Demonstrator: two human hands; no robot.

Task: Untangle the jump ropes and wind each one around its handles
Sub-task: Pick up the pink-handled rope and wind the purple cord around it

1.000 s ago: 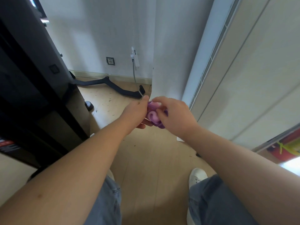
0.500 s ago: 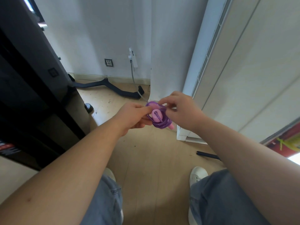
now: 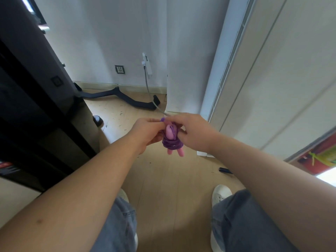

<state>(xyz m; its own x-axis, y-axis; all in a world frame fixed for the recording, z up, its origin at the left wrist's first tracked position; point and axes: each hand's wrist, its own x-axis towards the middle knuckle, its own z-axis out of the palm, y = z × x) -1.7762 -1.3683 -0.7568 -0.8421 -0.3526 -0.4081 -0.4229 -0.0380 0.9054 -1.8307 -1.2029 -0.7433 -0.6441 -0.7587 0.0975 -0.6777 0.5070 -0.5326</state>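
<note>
A purple jump rope (image 3: 171,143) is wound in tight coils around its two pink handles (image 3: 171,132), whose lower tips stick out below the coils. I hold the bundle upright at chest height over the wooden floor. My left hand (image 3: 145,132) grips the bundle from the left. My right hand (image 3: 193,131) pinches the rope's top end from the right, with a short purple loop showing between the two thumbs. The upper ends of the handles are hidden by my fingers.
A black machine frame (image 3: 36,99) fills the left side, its black foot bar (image 3: 127,100) lying on the floor by the wall. A white standing air conditioner (image 3: 223,70) rises on the right. A black handle (image 3: 225,170) lies on the floor near my right shoe (image 3: 221,192).
The bundle has turned from end-on, showing a ring of coils, to upright with the pink handle tips pointing down. Both hands shifted slightly with it.
</note>
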